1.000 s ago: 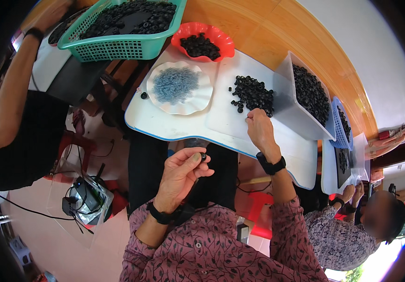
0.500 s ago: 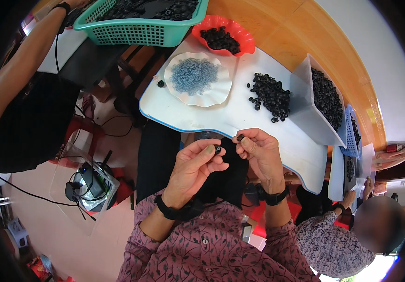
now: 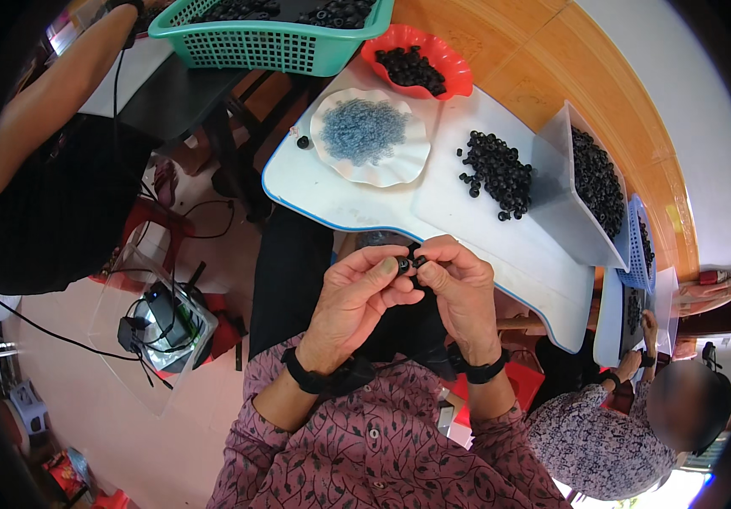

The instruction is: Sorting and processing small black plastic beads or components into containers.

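My left hand [image 3: 350,295] pinches a small black round part [image 3: 403,265] between thumb and fingertips. Facing it, my right hand [image 3: 464,293] is closed on a second small black part [image 3: 419,262], partly covered by the fingers. The two parts meet or nearly meet over my lap, just in front of the table's near edge. Beyond my hands, on the white table [image 3: 365,202], stands a white wavy-rimmed plate [image 3: 416,153] with many small clear bluish pieces. To its right lies a loose pile of black round parts [image 3: 501,174].
A red scalloped bowl [image 3: 460,72] of black parts stands behind the plate. At the right are a clear bin [image 3: 556,174] and a blue basket [image 3: 635,263] of black parts. A green basket [image 3: 272,51] stands far left beside a person's arm [image 3: 64,93]. Another person works at right.
My right hand has moved left, bringing its black part up against or close to the one in my left hand. The view has shifted slightly.
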`<control>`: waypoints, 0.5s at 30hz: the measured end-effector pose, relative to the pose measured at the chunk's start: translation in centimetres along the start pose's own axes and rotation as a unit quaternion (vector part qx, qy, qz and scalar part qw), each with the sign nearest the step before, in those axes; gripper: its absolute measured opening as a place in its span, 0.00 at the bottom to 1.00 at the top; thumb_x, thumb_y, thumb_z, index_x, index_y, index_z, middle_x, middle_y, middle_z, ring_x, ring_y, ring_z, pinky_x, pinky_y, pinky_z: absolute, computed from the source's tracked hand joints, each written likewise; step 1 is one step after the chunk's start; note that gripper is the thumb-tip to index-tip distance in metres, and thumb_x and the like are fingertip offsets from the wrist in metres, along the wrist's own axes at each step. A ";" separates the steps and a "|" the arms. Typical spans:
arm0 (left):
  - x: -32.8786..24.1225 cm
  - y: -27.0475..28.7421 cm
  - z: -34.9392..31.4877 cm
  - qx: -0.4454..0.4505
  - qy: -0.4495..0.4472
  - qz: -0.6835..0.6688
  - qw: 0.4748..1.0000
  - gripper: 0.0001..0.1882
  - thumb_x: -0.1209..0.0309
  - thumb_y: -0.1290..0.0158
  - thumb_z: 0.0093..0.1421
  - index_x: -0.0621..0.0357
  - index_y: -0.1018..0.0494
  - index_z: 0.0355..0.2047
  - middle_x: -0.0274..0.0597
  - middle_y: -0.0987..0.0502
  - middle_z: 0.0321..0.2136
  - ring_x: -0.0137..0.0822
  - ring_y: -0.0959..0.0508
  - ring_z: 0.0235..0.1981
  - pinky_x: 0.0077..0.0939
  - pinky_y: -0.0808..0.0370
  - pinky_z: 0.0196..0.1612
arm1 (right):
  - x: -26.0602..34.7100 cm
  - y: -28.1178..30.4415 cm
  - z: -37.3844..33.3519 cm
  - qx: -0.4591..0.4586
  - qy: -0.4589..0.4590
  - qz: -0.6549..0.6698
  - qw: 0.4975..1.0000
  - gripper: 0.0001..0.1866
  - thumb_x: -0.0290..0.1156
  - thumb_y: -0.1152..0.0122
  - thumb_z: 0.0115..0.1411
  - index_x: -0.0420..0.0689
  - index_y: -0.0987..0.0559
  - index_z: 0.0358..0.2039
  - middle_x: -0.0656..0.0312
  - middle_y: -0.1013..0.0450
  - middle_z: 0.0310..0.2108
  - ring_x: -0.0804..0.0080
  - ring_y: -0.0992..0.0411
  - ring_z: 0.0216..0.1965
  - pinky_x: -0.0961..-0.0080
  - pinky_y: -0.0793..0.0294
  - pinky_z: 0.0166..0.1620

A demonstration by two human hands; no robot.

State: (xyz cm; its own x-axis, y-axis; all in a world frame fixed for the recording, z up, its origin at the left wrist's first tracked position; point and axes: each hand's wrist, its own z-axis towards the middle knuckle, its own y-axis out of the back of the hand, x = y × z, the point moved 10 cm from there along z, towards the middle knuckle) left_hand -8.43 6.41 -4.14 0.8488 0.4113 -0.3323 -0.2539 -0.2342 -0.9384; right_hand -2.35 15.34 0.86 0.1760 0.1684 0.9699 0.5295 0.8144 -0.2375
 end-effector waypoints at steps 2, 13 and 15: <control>0.1 -0.1 0.0 0.003 -0.001 0.001 1.000 0.12 0.75 0.51 0.64 0.68 0.28 0.46 0.45 0.23 0.33 0.31 0.21 0.33 0.34 0.18 0.41 | 0.0 -0.1 -0.1 -0.004 -0.001 -0.005 1.000 0.08 0.16 0.41 0.57 0.37 0.21 0.38 0.63 0.28 0.36 0.78 0.28 0.38 0.82 0.28 0.43; 0.0 -0.3 -0.1 0.001 -0.014 0.023 1.000 0.12 0.74 0.52 0.65 0.69 0.29 0.46 0.45 0.23 0.32 0.31 0.20 0.33 0.33 0.17 0.42 | -0.1 -0.1 -0.3 -0.017 0.002 -0.015 1.000 0.08 0.16 0.41 0.57 0.37 0.21 0.38 0.63 0.28 0.36 0.78 0.29 0.38 0.83 0.29 0.44; -0.1 -0.4 -0.1 0.003 -0.017 0.031 0.999 0.12 0.74 0.52 0.65 0.69 0.29 0.46 0.45 0.23 0.32 0.31 0.20 0.33 0.33 0.18 0.42 | -0.1 -0.1 -0.3 -0.021 0.002 -0.022 1.000 0.08 0.16 0.41 0.57 0.37 0.21 0.38 0.63 0.28 0.36 0.78 0.29 0.38 0.83 0.28 0.44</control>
State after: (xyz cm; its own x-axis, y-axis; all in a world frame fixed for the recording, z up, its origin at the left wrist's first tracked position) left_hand -8.34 6.37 -3.77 0.8153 0.4260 -0.3921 -0.3079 -0.2545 -0.9167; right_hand -2.14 15.12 0.78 0.1554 0.1311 0.9791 0.5717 0.7964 -0.1974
